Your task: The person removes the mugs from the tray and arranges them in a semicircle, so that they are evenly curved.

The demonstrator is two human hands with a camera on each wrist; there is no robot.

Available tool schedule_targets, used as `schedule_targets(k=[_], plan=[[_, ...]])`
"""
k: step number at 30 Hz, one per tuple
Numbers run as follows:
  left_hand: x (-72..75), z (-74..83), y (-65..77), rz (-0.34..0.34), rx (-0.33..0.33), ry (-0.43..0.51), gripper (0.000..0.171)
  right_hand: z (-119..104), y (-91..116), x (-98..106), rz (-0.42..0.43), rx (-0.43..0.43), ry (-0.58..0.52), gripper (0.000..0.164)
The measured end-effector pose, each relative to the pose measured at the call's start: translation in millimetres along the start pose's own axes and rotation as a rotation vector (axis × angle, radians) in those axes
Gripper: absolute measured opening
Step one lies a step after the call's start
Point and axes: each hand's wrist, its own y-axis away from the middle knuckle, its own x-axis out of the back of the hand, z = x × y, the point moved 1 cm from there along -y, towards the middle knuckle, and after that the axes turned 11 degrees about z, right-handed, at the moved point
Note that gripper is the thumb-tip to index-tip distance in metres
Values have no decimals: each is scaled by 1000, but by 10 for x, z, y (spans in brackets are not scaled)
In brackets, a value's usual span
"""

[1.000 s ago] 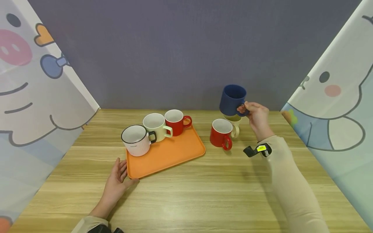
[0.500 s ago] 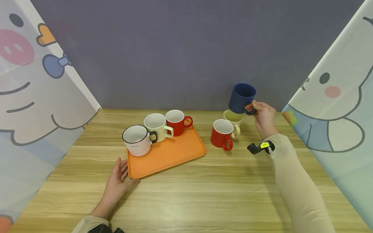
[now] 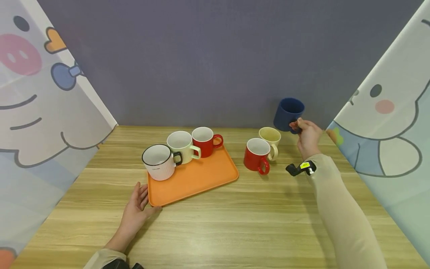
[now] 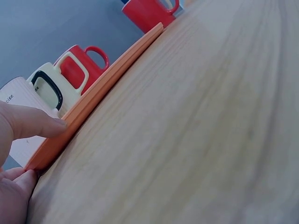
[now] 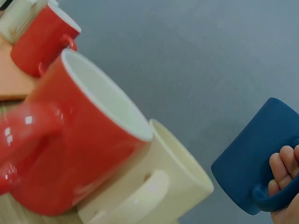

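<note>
1. The dark blue matte ceramic mug (image 3: 288,113) is held in the air above the far right part of the light wooden table (image 3: 235,224), in front of the grey-purple back wall (image 3: 215,56), its mouth tilted up and away.
2. The right hand (image 3: 307,136) grips this mug by its handle, fingers curled through the loop; the right wrist view shows the fingertips (image 5: 284,165) wrapped round the handle of the blue mug (image 5: 261,154).
3. Just below and to the left of the raised mug stands a pale cream ceramic mug (image 3: 270,137) on the table, and touching or just beside it, nearer the viewer, a glossy red ceramic mug with a white inside (image 3: 256,155), its handle turned toward the viewer.
4. A flat orange plastic tray (image 3: 198,177) lies left of these two, apart from them.
5. Along the tray's far edge stand three mugs in a row: a white ribbed mug with a black rim and black handle (image 3: 158,162), a cream mug with a pale green handle (image 3: 181,147), and a second red mug (image 3: 204,141).
6. The left hand (image 3: 136,211) lies open on the table, fingers straight, with its thumb and fingertips touching the tray's near left corner.
7. Cartoon-printed fabric panels (image 3: 37,112) hang at both sides of the table.
</note>
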Motion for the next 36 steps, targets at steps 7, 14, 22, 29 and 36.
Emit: schedule_targets(k=[7,14,22,29,36], plan=[[-1,9,13,4,-9,-3,113,101,-75,101,52,-18,17,28],[4,12,12,5,-5,1,114,251,-82,164,88,-20,69,27],[-3,17,21,8,4,-7,114,415,-87,273,104,-8,133,31],[-8,15,11,5,2,-13,114,538,-79,353,124,-22,152,27],[-15,12,5,7,4,-16,114,662,-93,455,133,-18,152,33]])
